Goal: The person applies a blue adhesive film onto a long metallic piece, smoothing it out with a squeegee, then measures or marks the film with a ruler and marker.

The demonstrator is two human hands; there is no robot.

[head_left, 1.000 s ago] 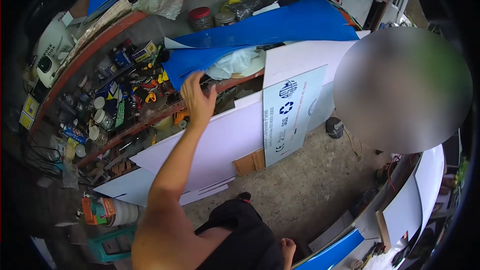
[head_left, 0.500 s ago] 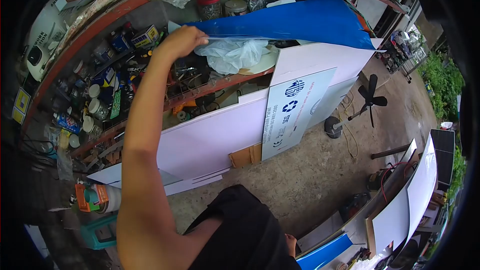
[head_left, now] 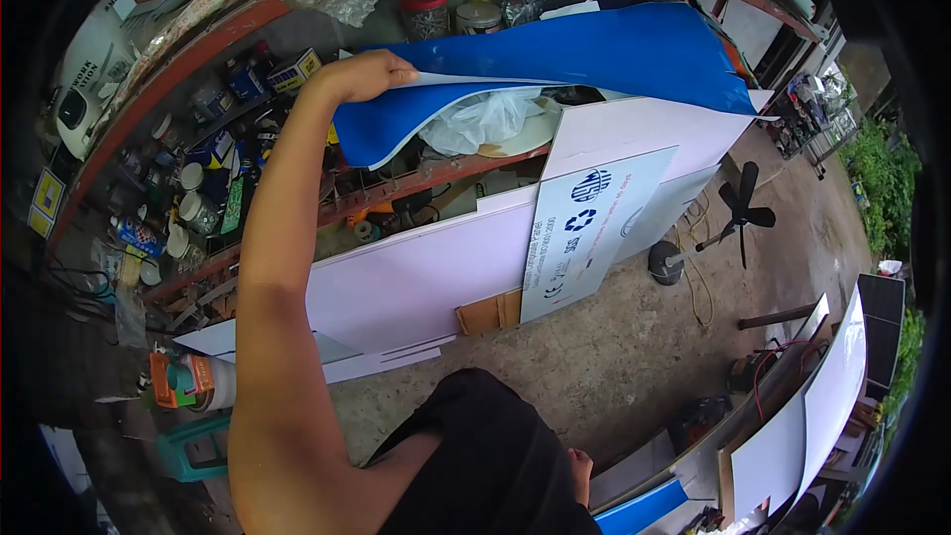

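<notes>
Dropped lower sheet (head_left: pixel 371 129) shows again; left hand (head_left: pixel 367 76) pinches the upper sheet (head_left: pixel 584 45), likely parting them, next needing steady hold; right hand (head_left: pixel 581 474) half-hidden, grip unclear.

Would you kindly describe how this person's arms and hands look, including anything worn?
The left arm has no sleeve up to the shoulder, and the left hand shows no glove or wristband. A black garment covers the body. The right hand shows no glove; most of that arm is hidden.

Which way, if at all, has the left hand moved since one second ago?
Yes: upward, judged against the red-lidded jar. The left hand was well below that jar; now it's much closer, below and left.
</notes>
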